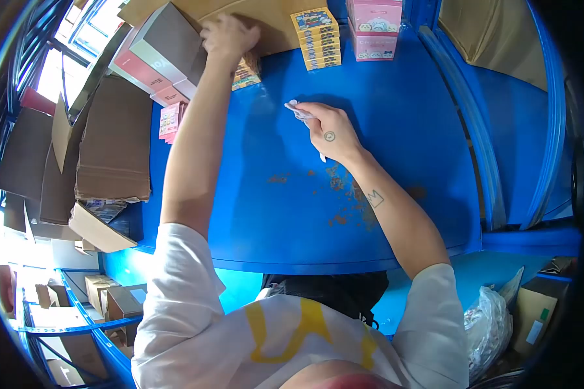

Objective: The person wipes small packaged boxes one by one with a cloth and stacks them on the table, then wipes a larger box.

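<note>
My left hand reaches to the back of the blue shelf, its fingers apart, over a partly hidden stack of small patterned boxes. Whether the fingertips touch those boxes or the cardboard behind them I cannot tell. Out over the middle of the shelf, my right hand is closed around a crumpled white cloth or tissue, which sticks out past the thumb and below the palm. Brown patches like rust or dirt mark the blue surface between my right forearm and the front edge.
Yellow boxes are stacked at the back, beside pink boxes. Large grey-and-pink boxes and small pink packs stand at the left, near an opened brown carton. Blue rack posts border the right side.
</note>
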`<action>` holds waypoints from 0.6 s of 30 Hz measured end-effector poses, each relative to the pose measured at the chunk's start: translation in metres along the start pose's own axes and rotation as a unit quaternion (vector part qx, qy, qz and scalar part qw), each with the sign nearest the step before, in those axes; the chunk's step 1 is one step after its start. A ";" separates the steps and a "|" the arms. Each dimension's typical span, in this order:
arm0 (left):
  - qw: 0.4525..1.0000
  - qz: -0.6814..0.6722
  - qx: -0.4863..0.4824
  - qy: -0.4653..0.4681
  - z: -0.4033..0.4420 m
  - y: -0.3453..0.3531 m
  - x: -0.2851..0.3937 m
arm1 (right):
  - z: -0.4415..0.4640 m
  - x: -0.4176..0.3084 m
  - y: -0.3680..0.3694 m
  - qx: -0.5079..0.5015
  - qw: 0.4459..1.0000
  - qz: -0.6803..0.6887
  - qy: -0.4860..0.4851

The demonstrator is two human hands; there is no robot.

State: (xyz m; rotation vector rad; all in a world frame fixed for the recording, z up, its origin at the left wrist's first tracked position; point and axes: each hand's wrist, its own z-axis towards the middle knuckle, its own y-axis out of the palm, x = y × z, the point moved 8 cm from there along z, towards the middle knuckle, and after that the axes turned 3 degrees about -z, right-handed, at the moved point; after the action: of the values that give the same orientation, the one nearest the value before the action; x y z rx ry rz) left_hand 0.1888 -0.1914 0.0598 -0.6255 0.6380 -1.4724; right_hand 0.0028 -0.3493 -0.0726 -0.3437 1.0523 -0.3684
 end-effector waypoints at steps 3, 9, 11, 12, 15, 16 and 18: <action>0.929 -0.263 -0.260 -0.023 -0.017 -0.024 0.047 | 0.001 -0.002 0.002 -0.006 1.000 -0.001 0.003; 0.803 -0.449 -0.349 -0.179 -0.051 0.031 0.076 | 0.000 -0.002 0.000 0.002 1.000 -0.009 -0.014; 0.760 -0.488 -0.371 -0.215 -0.055 0.049 0.075 | -0.001 0.001 0.002 0.010 0.999 -0.012 -0.032; 0.760 -0.488 -0.373 -0.213 -0.053 0.048 0.076 | 0.000 0.001 0.000 0.011 0.999 -0.013 -0.029; 0.717 -0.520 -0.406 -0.223 -0.055 0.048 0.071 | -0.001 -0.002 -0.001 0.013 1.000 -0.010 -0.025; 0.703 -0.532 -0.415 -0.227 -0.056 0.046 0.068 | 0.000 -0.004 -0.002 0.011 1.000 -0.009 -0.025; 0.676 -0.591 -0.392 -0.198 -0.055 0.034 0.063 | 0.000 -0.008 -0.004 0.017 1.000 -0.001 -0.025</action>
State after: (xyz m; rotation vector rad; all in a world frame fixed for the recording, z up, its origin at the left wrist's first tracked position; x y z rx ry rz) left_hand 0.1724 -0.2534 -0.0034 -2.3062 0.4791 -2.0646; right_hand -0.0007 -0.3494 -0.0647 -0.3228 0.9957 -0.3770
